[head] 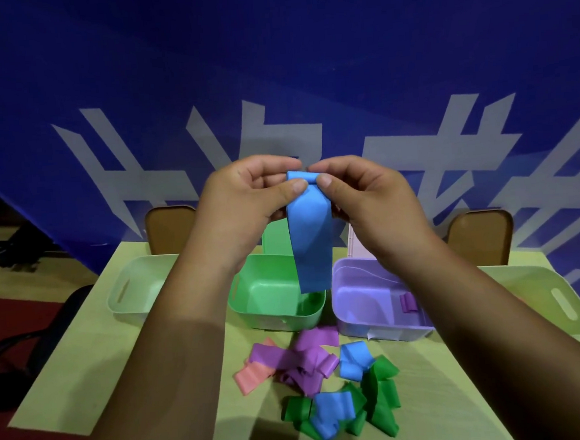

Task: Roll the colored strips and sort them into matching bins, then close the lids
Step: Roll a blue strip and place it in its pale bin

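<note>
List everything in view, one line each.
Held strip: one, blue, top rolled, above green bin.
Green bin: one, green, table centre.
Purple bin: one, lilac, right of it.
Purple roll: one, inside purple bin.
White bin: one, table's left.
Pale bin: one, yellowish, table's right.
Loose strips: several, purple, pink, blue, green, before bins.
Table: one, yellowish.
Chairs: two, brown, behind table.
Banner: one, blue, behind.
Left hand, right hand: both pinch the strip's roll.

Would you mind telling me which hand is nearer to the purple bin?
Right. The right hand is raised above the purple bin; the left hand is raised farther left, above the green bin. Both pinch the blue strip.
</note>
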### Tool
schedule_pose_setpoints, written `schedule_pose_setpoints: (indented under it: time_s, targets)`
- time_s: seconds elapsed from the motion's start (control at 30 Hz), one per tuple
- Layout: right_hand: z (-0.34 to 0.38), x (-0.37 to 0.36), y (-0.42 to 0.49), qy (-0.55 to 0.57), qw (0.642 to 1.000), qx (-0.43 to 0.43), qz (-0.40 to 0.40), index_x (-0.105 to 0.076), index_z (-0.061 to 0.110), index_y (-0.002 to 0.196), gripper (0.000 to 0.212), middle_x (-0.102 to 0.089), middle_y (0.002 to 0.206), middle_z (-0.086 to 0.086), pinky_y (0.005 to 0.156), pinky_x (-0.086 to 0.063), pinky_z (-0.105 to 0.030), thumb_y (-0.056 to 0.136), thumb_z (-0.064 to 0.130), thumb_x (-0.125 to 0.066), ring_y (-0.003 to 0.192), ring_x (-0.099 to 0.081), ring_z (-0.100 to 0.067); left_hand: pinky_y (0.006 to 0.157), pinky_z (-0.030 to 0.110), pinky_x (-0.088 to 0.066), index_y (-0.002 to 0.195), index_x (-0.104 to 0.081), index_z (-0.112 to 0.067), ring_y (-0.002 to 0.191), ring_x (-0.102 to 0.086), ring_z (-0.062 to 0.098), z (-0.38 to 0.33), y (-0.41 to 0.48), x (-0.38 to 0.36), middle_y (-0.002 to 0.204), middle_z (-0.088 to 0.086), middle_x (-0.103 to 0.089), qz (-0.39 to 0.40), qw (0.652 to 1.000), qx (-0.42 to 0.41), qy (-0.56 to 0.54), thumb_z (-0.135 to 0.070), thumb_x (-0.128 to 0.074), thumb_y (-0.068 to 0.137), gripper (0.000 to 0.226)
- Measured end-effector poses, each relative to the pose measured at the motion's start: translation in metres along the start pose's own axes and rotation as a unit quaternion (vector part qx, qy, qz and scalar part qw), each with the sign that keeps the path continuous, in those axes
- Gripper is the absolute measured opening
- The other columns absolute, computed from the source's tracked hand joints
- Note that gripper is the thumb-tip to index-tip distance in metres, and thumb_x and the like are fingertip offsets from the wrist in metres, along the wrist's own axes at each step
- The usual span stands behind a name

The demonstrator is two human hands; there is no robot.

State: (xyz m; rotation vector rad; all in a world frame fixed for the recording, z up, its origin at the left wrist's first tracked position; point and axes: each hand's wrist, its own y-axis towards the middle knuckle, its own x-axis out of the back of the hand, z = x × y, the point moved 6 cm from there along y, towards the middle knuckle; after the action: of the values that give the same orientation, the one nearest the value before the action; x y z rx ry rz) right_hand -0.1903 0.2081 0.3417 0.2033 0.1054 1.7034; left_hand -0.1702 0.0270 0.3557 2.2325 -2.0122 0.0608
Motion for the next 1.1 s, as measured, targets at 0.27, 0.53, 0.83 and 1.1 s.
schedule_pose_setpoints:
  time_s: [0.27, 0.53, 0.83, 1.1]
  targets:
    - [0.002, 0.003, 0.001, -0.037, 0.999, 0.017, -0.025, -0.078, 0.021, 0.110, 0.016, -0.075, 0.092, 0.008, 0.069, -0.053, -0.014, 0.103, 0.010, -0.068, 0.080, -0.067, 0.002, 0.084, 0.030, -0.066, 0.118, -0.076, -0.009, 0.099, -0.081, 0.022, 0.007, 0.001, -0.005, 0.102, 0.008, -0.084, -0.007, 0.997, 0.039, -0.060, -0.005, -0.077, 0.097, 0.022]
    - [-0.002, 0.012, -0.005, -0.043, 0.999, 0.001, -0.012, -0.078, 0.027, 0.109, 0.017, -0.073, 0.091, 0.001, 0.071, -0.054, -0.025, 0.101, 0.014, -0.071, 0.078, -0.063, -0.006, 0.079, 0.024, -0.064, 0.122, -0.075, -0.008, 0.097, -0.082, 0.020, 0.006, -0.001, -0.012, 0.103, 0.007, -0.083, 0.013, 0.998, 0.044, -0.053, -0.001, -0.073, 0.099, 0.024]
    - [-0.003, 0.032, -0.014, -0.025, 0.999, -0.036, -0.024, -0.080, 0.012, 0.107, 0.013, -0.075, 0.079, -0.005, 0.074, -0.064, -0.033, 0.103, 0.021, -0.071, 0.068, -0.068, -0.018, 0.074, 0.022, -0.062, 0.118, -0.075, -0.012, 0.091, -0.081, 0.016, -0.002, -0.001, -0.028, 0.100, 0.004, -0.083, 0.049, 0.997, 0.027, -0.053, 0.004, -0.072, 0.098, 0.026]
    - [-0.001, 0.055, -0.027, -0.119, 0.990, -0.001, -0.079, -0.077, 0.027, 0.102, 0.008, -0.079, 0.090, 0.003, 0.083, -0.065, -0.047, 0.102, 0.021, -0.072, 0.083, -0.077, -0.015, 0.079, 0.025, -0.063, 0.121, -0.072, 0.003, 0.094, -0.081, 0.020, 0.014, -0.003, -0.060, 0.108, 0.018, -0.081, 0.062, 0.977, 0.108, -0.171, 0.001, -0.070, 0.099, 0.022]
